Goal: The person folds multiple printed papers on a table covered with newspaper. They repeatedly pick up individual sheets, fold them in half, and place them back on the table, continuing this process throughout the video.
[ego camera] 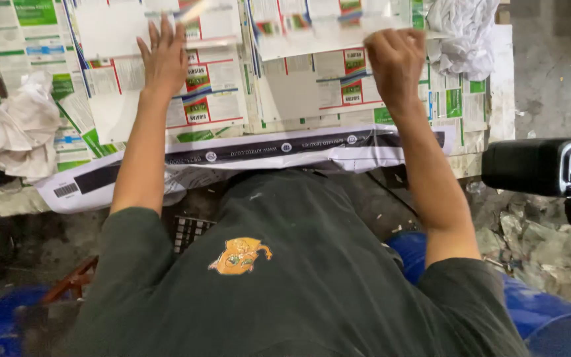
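Left hand (pixel 164 56) lies flat, fingers spread and grasping nothing, pressing on a stack of printed label sheets (pixel 209 92) at the far side of the table; right hand (pixel 396 59) is clenched around the edge of a pale sheet (pixel 328 30) lifted just above the stack, its far end blurred; nearer the body, a white plastic wrapper (pixel 246 155) droops over the table's front edge, and I judge a sleeve could drag it off; a one-sided pull on the lifted sheet could crease it or shift the stack beneath; blue drums (pixel 563 324) stand beside the legs, their contents hidden; crumpled white cloth (pixel 460 33) sits at the far right corner
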